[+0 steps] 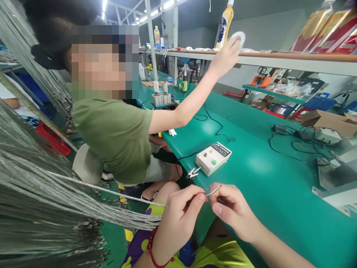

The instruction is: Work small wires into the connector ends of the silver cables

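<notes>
The left hand [181, 212], with a red bracelet [151, 242] at its wrist, pinches a thin grey wire [213, 191] between thumb and index finger. The wire curves from these fingers to the right hand [237, 214], where it lies against the curled index finger; whether the right fingers grip it, I cannot tell. Both hands are above the person's yellow-green shorts [223, 257], at the edge of the green counter [267, 208]. A thick bundle [125, 214] of grey strands runs in from the left, past the left wrist.

Just beyond the hands, a white box [208, 165] with a green button sits on the counter; a clip [192, 173] sticks out of its near side, over the edge. On the left sits a co-worker in a green shirt [114, 130], one arm stretched across the counter, the hand [225, 56] holding a white roll [242, 38] by the shelf [267, 60]. Metal blocks [161, 99] stand past that arm. Adapters [279, 129] and cables lie to the right, near a carton [331, 121]. A yellow bottle [224, 26] stands on the shelf.
</notes>
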A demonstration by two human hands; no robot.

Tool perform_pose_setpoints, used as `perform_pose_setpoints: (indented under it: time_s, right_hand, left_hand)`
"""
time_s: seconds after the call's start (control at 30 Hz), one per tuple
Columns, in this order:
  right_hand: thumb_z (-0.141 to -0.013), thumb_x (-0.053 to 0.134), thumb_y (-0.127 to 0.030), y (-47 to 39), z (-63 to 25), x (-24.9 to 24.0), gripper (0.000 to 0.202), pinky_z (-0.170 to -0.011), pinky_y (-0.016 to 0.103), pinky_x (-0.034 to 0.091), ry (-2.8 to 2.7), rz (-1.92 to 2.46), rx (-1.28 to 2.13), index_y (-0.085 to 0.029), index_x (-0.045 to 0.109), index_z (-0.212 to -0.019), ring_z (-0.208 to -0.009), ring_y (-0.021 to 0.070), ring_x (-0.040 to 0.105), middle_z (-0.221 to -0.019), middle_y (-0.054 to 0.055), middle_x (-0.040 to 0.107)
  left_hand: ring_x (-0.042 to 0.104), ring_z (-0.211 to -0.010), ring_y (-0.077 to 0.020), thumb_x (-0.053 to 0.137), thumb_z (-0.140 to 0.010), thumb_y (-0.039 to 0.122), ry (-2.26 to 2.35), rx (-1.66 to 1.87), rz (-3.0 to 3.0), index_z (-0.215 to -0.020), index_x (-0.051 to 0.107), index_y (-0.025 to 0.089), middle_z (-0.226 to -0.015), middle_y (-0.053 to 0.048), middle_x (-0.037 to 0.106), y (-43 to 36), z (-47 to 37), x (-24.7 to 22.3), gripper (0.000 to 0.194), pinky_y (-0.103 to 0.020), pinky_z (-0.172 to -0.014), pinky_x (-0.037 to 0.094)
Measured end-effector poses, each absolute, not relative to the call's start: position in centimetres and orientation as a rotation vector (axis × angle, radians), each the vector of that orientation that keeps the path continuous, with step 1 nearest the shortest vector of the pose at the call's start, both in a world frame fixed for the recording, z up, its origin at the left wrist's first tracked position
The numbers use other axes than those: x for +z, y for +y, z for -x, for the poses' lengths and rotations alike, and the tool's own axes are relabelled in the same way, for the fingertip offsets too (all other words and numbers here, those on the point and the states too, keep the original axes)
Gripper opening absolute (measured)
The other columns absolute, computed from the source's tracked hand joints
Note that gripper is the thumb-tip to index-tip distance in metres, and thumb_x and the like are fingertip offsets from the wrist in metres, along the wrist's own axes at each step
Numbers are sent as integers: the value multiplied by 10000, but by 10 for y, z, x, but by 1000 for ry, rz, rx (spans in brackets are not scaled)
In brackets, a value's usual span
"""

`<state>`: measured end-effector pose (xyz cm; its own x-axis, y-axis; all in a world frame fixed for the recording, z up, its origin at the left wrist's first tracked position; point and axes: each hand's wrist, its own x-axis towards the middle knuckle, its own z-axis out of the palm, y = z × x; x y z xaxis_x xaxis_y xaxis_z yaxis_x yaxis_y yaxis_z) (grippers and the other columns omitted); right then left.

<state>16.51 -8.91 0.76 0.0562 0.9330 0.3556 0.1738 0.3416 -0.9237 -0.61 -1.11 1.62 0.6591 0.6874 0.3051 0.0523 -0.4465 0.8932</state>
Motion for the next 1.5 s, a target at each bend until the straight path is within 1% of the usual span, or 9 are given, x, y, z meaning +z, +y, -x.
perform_pose_setpoints:
  time_s: [0.2,0.37,0.5,0.63,0.77,0.97,1.13,1.33,1.5]
  right_hand:
    - [-1001,596,-285,-88,-169,10,331,-544,268,295,-1443,1122,724,-211,510,-690,-566,121,376,-613,-46,450]
    - [-918,586,-148,-85,-172,10,286,-514,255,265,-1495,1157,580,-206,507,-649,-529,102,375,-583,-51,461]
    - [-864,558,-110,-85,-171,12,262,-508,261,253,-1579,1214,420,-221,457,-649,-519,103,373,-579,-52,437]
    - [-798,534,-79,-88,-169,11,325,-525,296,209,-1664,1246,104,-243,294,-651,-523,122,289,-571,-58,286]
    - [-765,554,-77,-92,-166,12,334,-558,328,166,-1684,1258,-130,-245,282,-667,-553,141,228,-582,-51,257]
    - [-789,538,-75,-87,-175,13,346,-496,284,206,-1556,1300,163,-230,293,-600,-502,102,284,-546,-58,281]
    - [-800,590,-121,-83,-184,11,445,-477,281,146,-1404,1266,517,-222,229,-560,-519,93,196,-554,-63,200]
    - [-871,673,-240,-96,-179,20,386,-534,315,279,-1354,973,983,-205,542,-509,-485,130,404,-486,-28,439]
    - [-919,710,-306,-105,-174,22,461,-554,332,284,-1285,889,983,-209,534,-505,-481,137,378,-486,-26,413]
  left_hand:
    - [561,-645,-148,522,-1099,291,520,757,-1994,-868,689,191,-706,2,615,-9,1,13,302,-249,-595,390]
    - [596,-670,-147,541,-1082,230,518,747,-2038,-849,682,193,-720,2,645,-9,0,14,274,-241,-615,410]
    - [601,-691,-154,530,-1089,239,526,705,-2043,-838,676,195,-729,-3,656,-10,-1,13,294,-252,-636,405]
    - [608,-706,-164,520,-1100,267,505,633,-2024,-867,693,204,-760,-13,691,-13,-3,10,297,-270,-645,391]
    - [581,-679,-157,512,-1106,287,492,650,-2022,-866,689,207,-754,-9,697,-17,-3,9,309,-279,-636,369]
    - [561,-666,-157,507,-1106,286,533,721,-2036,-856,680,206,-710,-1,651,-21,0,14,315,-288,-621,345]
    - [553,-644,-159,537,-1090,300,551,764,-1982,-827,701,195,-681,-6,600,-16,1,17,328,-289,-595,338]
    - [533,-642,-153,559,-1086,371,457,722,-1837,-778,725,178,-663,-15,595,-13,4,22,400,-281,-593,337]
    - [428,-575,-135,557,-1089,427,423,671,-1755,-779,725,164,-613,4,505,-15,6,26,439,-285,-538,270]
